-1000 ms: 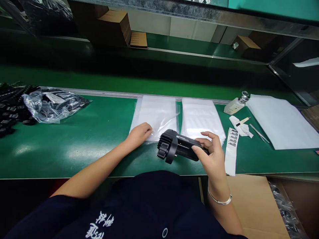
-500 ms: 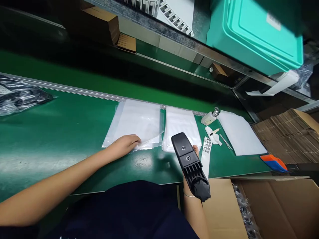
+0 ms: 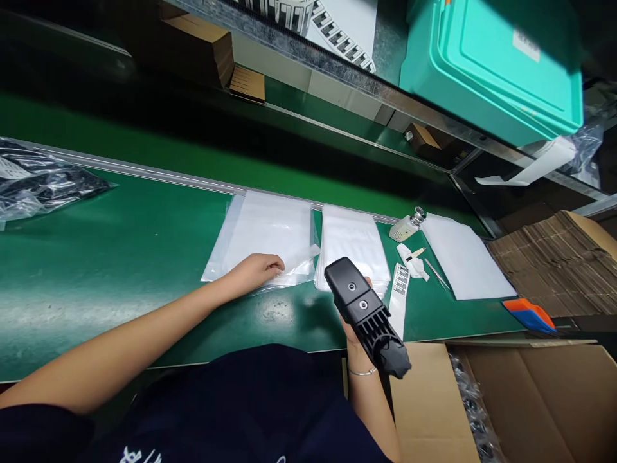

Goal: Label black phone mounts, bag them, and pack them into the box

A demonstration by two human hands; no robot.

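My left hand (image 3: pixel 260 270) rests on the front edge of the left stack of clear plastic bags (image 3: pixel 270 222). Its fingers are curled together on the top plastic bag, whose corner lifts a little at the right. In my right hand (image 3: pixel 351 334) is a long black plastic part (image 3: pixel 364 308), held tilted above the table's front edge. The part shows two round screws, a ribbed middle and a knob-like lower end. Most of the fingers of my right hand are hidden behind it. A second stack of plastic bags (image 3: pixel 354 238) lies just beyond the part.
To the right are a label strip (image 3: pixel 399 289), a small bottle (image 3: pixel 407 226), tweezers (image 3: pixel 436 273), white sheets (image 3: pixel 467 260) and an orange-blue object (image 3: pixel 530 315). An opened carton (image 3: pixel 544 399) stands at front right. A teal bin (image 3: pixel 491 71) sits on the shelf above.
My left hand has shifted slightly right along the bags, and the top bag's corner has moved with it. My right hand has brought the black part slightly left and tilted it more.
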